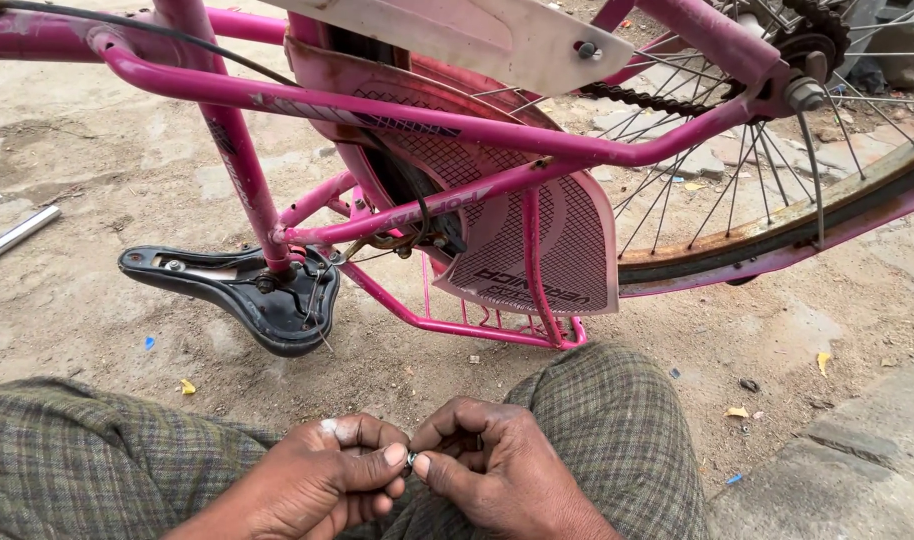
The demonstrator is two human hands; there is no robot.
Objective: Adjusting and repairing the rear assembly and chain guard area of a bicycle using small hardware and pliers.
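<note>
My left hand and my right hand meet at the bottom of the view, over my lap in checked cloth. Their fingertips pinch one tiny metal part between them; its shape is too small to tell. A pink bicycle stands upside down in front of me, resting on its black saddle. Its rear wheel, chain and pink mesh skirt guard are at the right.
A metal tool lies on the sandy ground at the far left. Small bits of yellow and blue litter are scattered about. A stone slab edge runs along the bottom right.
</note>
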